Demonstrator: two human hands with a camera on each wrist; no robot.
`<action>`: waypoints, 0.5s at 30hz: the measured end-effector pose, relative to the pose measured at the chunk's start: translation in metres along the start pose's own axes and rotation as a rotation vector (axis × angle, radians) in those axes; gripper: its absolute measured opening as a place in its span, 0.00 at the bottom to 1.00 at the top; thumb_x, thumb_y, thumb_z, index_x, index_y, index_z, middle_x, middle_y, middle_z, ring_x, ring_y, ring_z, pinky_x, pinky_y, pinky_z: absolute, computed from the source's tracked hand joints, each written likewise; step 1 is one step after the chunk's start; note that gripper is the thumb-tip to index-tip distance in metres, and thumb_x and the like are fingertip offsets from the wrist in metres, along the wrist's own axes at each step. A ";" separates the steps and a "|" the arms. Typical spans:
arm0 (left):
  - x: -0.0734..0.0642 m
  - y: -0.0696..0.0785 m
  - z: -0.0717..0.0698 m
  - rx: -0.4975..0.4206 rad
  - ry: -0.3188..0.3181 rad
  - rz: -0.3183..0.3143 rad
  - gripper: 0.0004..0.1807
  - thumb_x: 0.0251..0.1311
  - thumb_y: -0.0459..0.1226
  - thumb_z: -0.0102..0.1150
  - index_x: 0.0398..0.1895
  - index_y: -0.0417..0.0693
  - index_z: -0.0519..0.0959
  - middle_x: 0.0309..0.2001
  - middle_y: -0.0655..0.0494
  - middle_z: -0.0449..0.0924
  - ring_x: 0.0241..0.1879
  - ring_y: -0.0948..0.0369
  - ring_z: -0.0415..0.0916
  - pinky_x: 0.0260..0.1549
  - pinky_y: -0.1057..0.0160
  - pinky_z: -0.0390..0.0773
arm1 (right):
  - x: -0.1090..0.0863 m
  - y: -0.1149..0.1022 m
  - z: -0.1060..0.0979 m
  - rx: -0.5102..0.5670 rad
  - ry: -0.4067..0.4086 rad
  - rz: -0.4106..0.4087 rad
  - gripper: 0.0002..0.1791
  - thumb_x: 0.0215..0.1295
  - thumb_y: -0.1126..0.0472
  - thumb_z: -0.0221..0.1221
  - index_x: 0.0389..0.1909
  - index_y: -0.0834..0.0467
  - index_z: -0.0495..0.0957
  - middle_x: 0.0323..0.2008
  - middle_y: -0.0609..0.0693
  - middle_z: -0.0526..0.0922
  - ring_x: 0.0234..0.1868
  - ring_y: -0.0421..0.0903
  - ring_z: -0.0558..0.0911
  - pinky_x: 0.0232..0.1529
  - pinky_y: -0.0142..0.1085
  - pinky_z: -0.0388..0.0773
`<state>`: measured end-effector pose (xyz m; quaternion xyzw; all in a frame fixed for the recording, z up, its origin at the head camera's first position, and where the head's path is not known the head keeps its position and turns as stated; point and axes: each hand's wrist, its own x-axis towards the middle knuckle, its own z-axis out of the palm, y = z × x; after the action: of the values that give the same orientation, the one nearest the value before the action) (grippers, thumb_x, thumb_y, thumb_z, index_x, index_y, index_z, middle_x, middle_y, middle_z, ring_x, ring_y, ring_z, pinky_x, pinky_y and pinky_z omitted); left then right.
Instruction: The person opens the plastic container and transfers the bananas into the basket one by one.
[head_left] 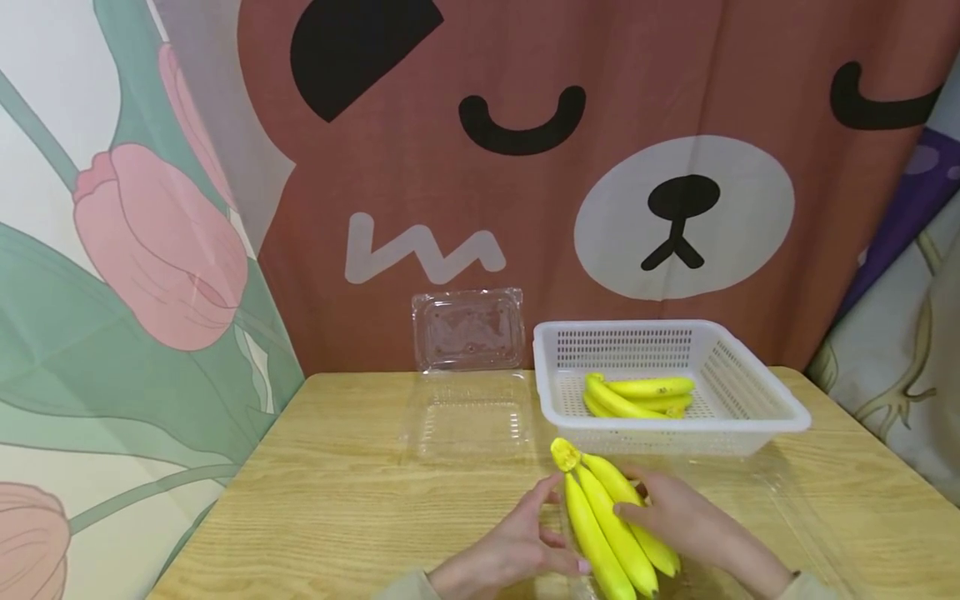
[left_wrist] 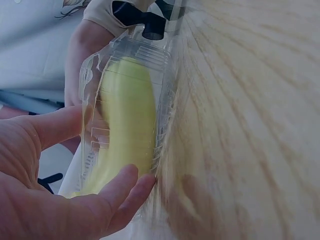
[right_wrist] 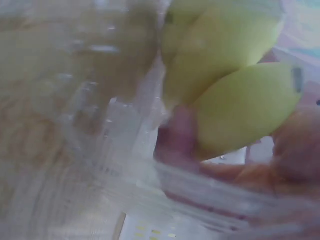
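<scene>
A bunch of yellow bananas lies in a clear plastic clamshell container near the front of the table. My right hand grips the bunch from its right side, thumb over the bananas; in the right wrist view, blurred fingers press against one banana. On the left, my left hand touches the container's side wall with loosely extended fingers, its thumb near the rim in the left wrist view. The bananas' cut stem end points away from me.
Behind stands a white perforated basket holding more bananas. To its left, another clear clamshell container stands with its lid up. The wooden table meets a curtain with a bear print at the back.
</scene>
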<state>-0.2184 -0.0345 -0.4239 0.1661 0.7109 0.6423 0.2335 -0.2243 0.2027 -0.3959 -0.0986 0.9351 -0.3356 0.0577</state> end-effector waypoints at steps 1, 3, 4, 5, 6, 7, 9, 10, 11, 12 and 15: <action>0.000 0.000 0.000 0.004 0.000 0.001 0.54 0.44 0.26 0.73 0.76 0.57 0.56 0.62 0.56 0.61 0.40 0.58 0.75 0.37 0.62 0.78 | 0.000 0.001 -0.002 0.030 -0.013 -0.011 0.27 0.63 0.55 0.65 0.57 0.68 0.74 0.45 0.55 0.83 0.46 0.52 0.80 0.46 0.49 0.79; 0.000 0.000 0.001 0.004 0.003 0.004 0.54 0.44 0.26 0.74 0.75 0.56 0.56 0.62 0.55 0.61 0.40 0.58 0.75 0.36 0.62 0.78 | 0.000 0.002 -0.006 0.077 -0.037 -0.022 0.25 0.62 0.56 0.65 0.55 0.68 0.75 0.41 0.52 0.82 0.41 0.48 0.79 0.41 0.44 0.79; 0.000 0.000 0.001 0.002 0.005 0.007 0.54 0.44 0.26 0.74 0.75 0.56 0.57 0.63 0.54 0.61 0.40 0.57 0.75 0.36 0.62 0.78 | 0.000 0.003 -0.008 0.090 -0.038 -0.033 0.26 0.62 0.57 0.65 0.55 0.69 0.74 0.40 0.52 0.82 0.40 0.48 0.79 0.39 0.42 0.79; 0.000 0.000 0.001 0.001 0.009 0.012 0.54 0.44 0.26 0.74 0.75 0.57 0.57 0.63 0.54 0.61 0.40 0.57 0.76 0.36 0.62 0.78 | 0.000 0.003 -0.009 0.101 -0.034 -0.034 0.27 0.61 0.57 0.65 0.56 0.69 0.73 0.40 0.52 0.82 0.39 0.47 0.79 0.38 0.41 0.78; 0.000 0.000 0.002 0.000 0.014 0.017 0.54 0.44 0.26 0.74 0.75 0.58 0.58 0.63 0.53 0.61 0.40 0.57 0.76 0.36 0.62 0.78 | -0.001 0.003 -0.011 0.104 -0.027 -0.031 0.29 0.61 0.57 0.66 0.58 0.70 0.73 0.40 0.52 0.82 0.39 0.47 0.78 0.37 0.41 0.78; -0.001 0.000 0.002 0.000 0.018 0.022 0.54 0.43 0.26 0.74 0.75 0.58 0.58 0.63 0.52 0.61 0.40 0.57 0.76 0.36 0.62 0.78 | -0.001 0.002 -0.013 0.098 -0.013 -0.034 0.30 0.60 0.57 0.66 0.59 0.70 0.72 0.40 0.52 0.82 0.39 0.47 0.78 0.37 0.41 0.78; -0.001 0.000 0.002 -0.005 0.022 0.028 0.54 0.43 0.26 0.74 0.74 0.59 0.59 0.64 0.51 0.60 0.42 0.56 0.76 0.38 0.60 0.79 | -0.003 0.001 -0.016 0.074 0.015 -0.022 0.31 0.59 0.57 0.67 0.59 0.69 0.72 0.41 0.53 0.82 0.40 0.47 0.79 0.38 0.41 0.78; -0.002 0.000 0.002 -0.005 0.022 0.027 0.53 0.43 0.26 0.74 0.74 0.59 0.59 0.64 0.50 0.60 0.43 0.56 0.75 0.39 0.59 0.79 | -0.003 0.001 -0.017 0.058 0.029 -0.025 0.31 0.59 0.57 0.68 0.60 0.68 0.72 0.42 0.53 0.82 0.41 0.47 0.79 0.39 0.42 0.78; -0.002 0.000 0.002 -0.006 0.020 0.026 0.53 0.44 0.26 0.74 0.75 0.58 0.58 0.65 0.50 0.60 0.45 0.55 0.75 0.40 0.58 0.80 | -0.004 0.000 -0.019 0.048 0.036 -0.013 0.32 0.59 0.56 0.68 0.60 0.68 0.72 0.43 0.53 0.82 0.42 0.48 0.79 0.40 0.42 0.78; -0.002 0.000 0.002 -0.009 0.018 0.027 0.54 0.44 0.26 0.74 0.75 0.57 0.58 0.65 0.50 0.60 0.47 0.54 0.75 0.42 0.56 0.80 | -0.004 -0.001 -0.021 0.037 0.039 -0.003 0.32 0.59 0.56 0.68 0.60 0.67 0.72 0.44 0.53 0.82 0.43 0.48 0.79 0.40 0.43 0.78; -0.002 -0.001 0.002 -0.018 0.014 0.026 0.54 0.44 0.26 0.74 0.76 0.53 0.56 0.66 0.49 0.59 0.54 0.51 0.72 0.47 0.52 0.80 | -0.005 -0.003 -0.024 0.025 0.048 0.001 0.31 0.60 0.55 0.68 0.59 0.67 0.72 0.44 0.54 0.82 0.44 0.49 0.79 0.41 0.44 0.79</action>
<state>-0.2151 -0.0339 -0.4245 0.1686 0.7044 0.6529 0.2218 -0.2232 0.2167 -0.3752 -0.0892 0.9320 -0.3495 0.0364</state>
